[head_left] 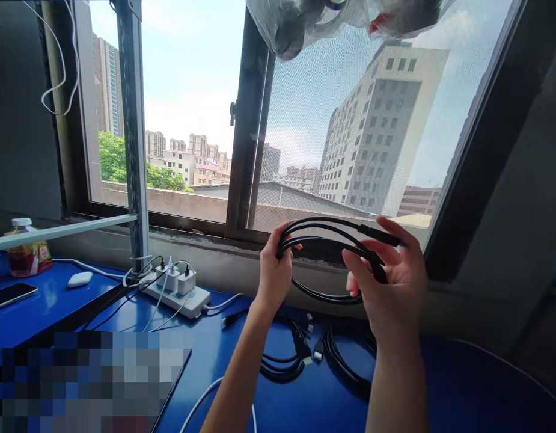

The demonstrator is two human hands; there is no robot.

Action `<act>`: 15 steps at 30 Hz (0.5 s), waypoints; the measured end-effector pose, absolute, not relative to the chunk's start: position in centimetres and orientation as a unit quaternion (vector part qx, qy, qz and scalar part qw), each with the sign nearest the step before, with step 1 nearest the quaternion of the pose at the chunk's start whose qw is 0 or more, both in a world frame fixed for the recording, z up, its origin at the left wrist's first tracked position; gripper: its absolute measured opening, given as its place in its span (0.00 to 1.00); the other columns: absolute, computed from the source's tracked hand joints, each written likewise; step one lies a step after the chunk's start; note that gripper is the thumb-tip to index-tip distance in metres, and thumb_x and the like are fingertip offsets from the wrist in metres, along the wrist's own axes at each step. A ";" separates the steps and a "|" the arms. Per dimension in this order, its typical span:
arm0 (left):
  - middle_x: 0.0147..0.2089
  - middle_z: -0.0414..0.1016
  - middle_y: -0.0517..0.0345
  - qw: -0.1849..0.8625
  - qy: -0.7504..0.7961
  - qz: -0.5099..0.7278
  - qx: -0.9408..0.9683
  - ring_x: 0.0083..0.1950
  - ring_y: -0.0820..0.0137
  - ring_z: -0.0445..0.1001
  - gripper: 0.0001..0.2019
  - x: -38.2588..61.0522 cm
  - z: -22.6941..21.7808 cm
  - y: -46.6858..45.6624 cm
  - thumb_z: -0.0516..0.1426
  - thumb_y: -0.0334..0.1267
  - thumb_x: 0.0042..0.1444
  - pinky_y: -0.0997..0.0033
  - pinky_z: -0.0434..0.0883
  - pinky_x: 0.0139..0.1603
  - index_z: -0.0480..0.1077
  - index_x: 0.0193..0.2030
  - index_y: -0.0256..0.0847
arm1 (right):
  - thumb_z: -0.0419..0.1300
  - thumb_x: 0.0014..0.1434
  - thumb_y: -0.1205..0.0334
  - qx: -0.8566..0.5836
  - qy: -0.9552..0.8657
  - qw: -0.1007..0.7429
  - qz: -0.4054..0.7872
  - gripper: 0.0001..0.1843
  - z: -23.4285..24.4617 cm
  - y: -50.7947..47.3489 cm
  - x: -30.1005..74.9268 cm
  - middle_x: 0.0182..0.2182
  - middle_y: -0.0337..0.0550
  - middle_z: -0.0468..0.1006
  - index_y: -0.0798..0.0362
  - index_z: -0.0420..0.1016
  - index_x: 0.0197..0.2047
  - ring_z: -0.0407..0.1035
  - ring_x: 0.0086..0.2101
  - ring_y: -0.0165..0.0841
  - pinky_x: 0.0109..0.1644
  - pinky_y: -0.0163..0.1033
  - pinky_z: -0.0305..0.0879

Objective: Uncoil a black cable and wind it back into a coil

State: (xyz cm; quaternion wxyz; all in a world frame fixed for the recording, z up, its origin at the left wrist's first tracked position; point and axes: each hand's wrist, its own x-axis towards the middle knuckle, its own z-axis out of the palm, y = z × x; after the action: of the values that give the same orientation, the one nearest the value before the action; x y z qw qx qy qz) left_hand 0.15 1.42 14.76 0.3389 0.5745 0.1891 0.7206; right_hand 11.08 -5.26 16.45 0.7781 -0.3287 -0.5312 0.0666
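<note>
A coiled black cable (325,224) is held up in front of the window, above the blue table. My left hand (276,264) is closed round the left side of its loops. On the other side, my right hand (392,276) grips the coil near its thicker black ends, with the fingers curled and partly hidden behind the cable. One end piece (379,234) points right, against my right fingers. Below my hands, a second black coil (282,367) with a plug lies on the table, and beside it rests a third black coil (345,367).
A white power strip (183,294) with plugged-in chargers sits by the metal post (133,132). Further left are a phone (11,296), a white case (80,279) and a drink bottle (29,249). Clear plastic bags (296,27) hang overhead. A blurred panel (79,385) fills the lower left.
</note>
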 end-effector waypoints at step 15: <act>0.16 0.60 0.67 0.348 0.215 0.630 0.660 0.17 0.80 0.55 0.10 -2.3 15.8 -0.6 0.51 0.34 0.49 0.80 0.54 0.20 0.71 0.35 0.37 | 0.69 0.38 0.61 -0.331 -0.477 0.814 -0.002 0.16 16.4 -3.8 10.3 0.26 0.37 0.73 0.54 0.72 0.31 0.62 0.18 0.23 0.18 0.30 0.59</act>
State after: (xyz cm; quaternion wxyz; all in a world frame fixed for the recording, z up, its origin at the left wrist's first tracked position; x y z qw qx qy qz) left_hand -2.34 -0.57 15.83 0.3482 0.6600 0.2152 0.6299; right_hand 10.34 -3.79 16.39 0.8144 -0.3307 -0.4769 -0.0022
